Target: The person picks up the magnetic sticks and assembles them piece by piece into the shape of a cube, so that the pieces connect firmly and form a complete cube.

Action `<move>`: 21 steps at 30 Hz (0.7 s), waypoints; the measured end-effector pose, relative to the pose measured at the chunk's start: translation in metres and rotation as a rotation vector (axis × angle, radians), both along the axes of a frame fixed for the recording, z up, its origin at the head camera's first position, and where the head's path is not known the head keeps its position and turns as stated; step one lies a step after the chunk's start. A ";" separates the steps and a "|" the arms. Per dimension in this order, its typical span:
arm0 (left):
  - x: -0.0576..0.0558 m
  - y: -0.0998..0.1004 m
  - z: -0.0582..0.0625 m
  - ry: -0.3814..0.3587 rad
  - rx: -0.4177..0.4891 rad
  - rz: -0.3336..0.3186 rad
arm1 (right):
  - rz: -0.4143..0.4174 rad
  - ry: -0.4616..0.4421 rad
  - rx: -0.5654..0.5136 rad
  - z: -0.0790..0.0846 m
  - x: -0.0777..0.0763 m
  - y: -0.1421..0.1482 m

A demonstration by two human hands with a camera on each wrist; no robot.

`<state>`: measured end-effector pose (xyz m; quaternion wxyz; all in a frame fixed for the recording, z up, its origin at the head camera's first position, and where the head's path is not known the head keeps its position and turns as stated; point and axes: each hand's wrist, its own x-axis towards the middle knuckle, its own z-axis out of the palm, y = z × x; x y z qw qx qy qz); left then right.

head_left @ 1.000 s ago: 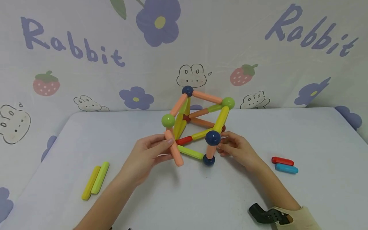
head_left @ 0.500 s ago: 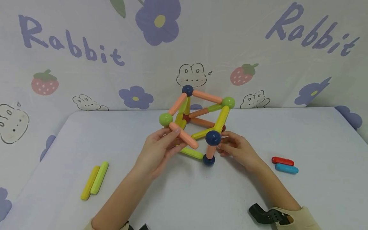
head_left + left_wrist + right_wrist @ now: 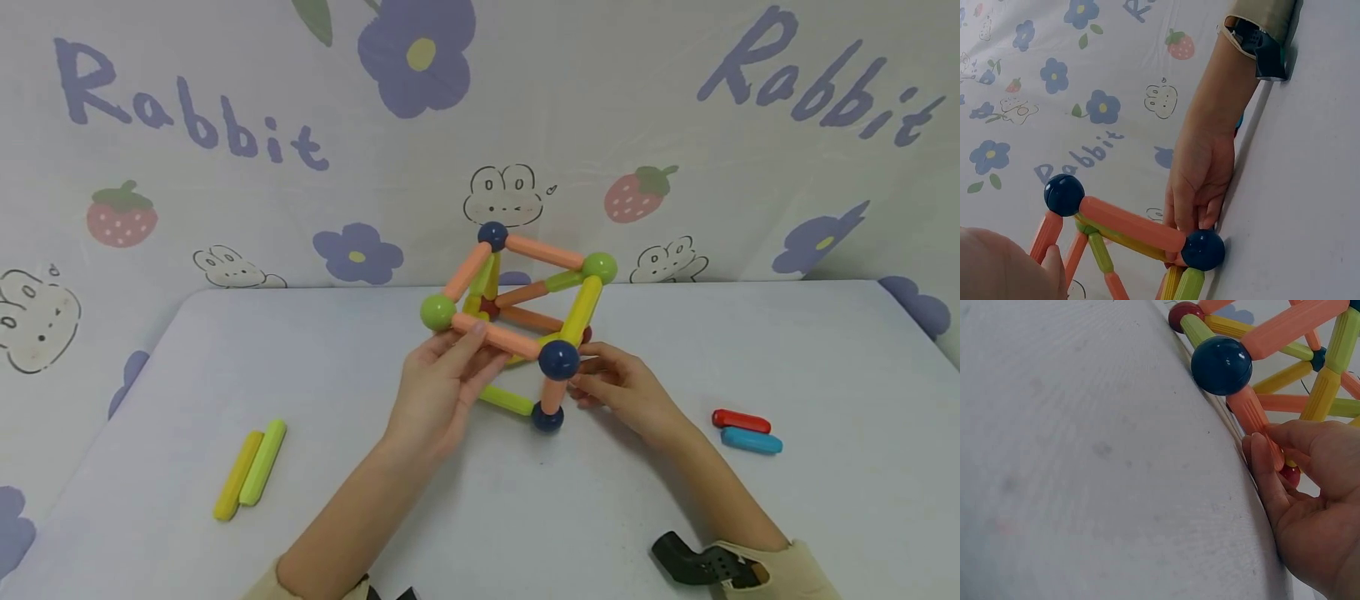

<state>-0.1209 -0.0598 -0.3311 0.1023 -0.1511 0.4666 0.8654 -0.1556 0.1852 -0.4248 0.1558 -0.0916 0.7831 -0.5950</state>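
Observation:
In the head view, a frame of coloured magnetic rods and balls stands on the white table. My left hand [image 3: 438,383] pinches an orange rod [image 3: 510,339] at the frame's upper front. That rod spans from a green ball [image 3: 438,312] to a dark blue ball [image 3: 558,360], its right end meeting the blue one. Low on the right, my right hand [image 3: 626,392] steadies the base; the right wrist view has its thumb and fingers around an orange rod [image 3: 1254,412] beside a dark blue ball [image 3: 1221,365]. My left hand hides part of the frame's lower left.
Left on the table lie a yellow rod [image 3: 238,475] and a light green rod [image 3: 263,462], side by side. To the right are a short red rod [image 3: 741,421] and a short blue rod [image 3: 752,440]. A printed cloth [image 3: 570,108] hangs behind the table.
My left hand has swung the orange rod's free end up and rightward, from hanging down to meeting the upper dark blue ball. My right hand has stayed at the base.

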 end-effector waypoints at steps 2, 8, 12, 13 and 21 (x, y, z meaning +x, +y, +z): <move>0.001 0.003 0.001 0.012 0.004 0.006 | 0.002 -0.002 -0.002 0.000 0.000 0.000; 0.004 0.003 0.001 0.020 0.001 -0.009 | 0.013 -0.016 -0.006 0.002 0.000 0.001; 0.007 -0.003 -0.001 0.005 -0.023 -0.041 | 0.039 -0.012 0.011 0.006 0.002 0.005; 0.008 -0.006 -0.002 0.000 -0.028 -0.045 | 0.044 -0.007 0.020 0.007 0.002 0.006; 0.021 -0.053 -0.010 -0.001 -0.182 -0.067 | 0.023 0.053 0.108 0.019 0.011 0.028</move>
